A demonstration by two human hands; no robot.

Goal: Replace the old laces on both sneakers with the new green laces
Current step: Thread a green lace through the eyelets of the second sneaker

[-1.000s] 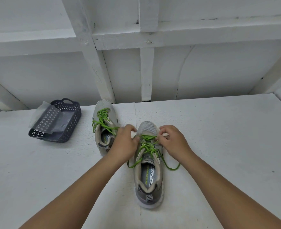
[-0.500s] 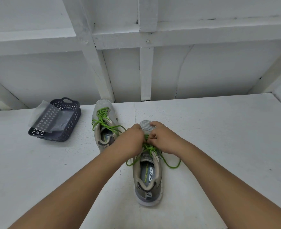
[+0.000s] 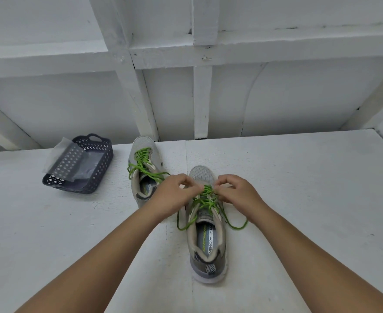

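Note:
Two grey sneakers stand toe-away on the white surface. The near sneaker (image 3: 206, 242) carries a green lace (image 3: 205, 199) threaded through its eyelets, with loose ends looping out on both sides. My left hand (image 3: 174, 195) pinches the lace at the lower eyelets from the left. My right hand (image 3: 235, 193) pinches it from the right. The far sneaker (image 3: 144, 163) sits behind my left hand, laced in green (image 3: 141, 163), its lace ends loose.
A dark perforated basket (image 3: 82, 168) holding a clear plastic wrapper (image 3: 59, 154) stands at the left. White wooden beams and a wall rise just behind the surface (image 3: 298, 199).
My hands came together over the near sneaker's toe, then parted a little to either side of the lacing. The lace loops at the sides have shifted slightly.

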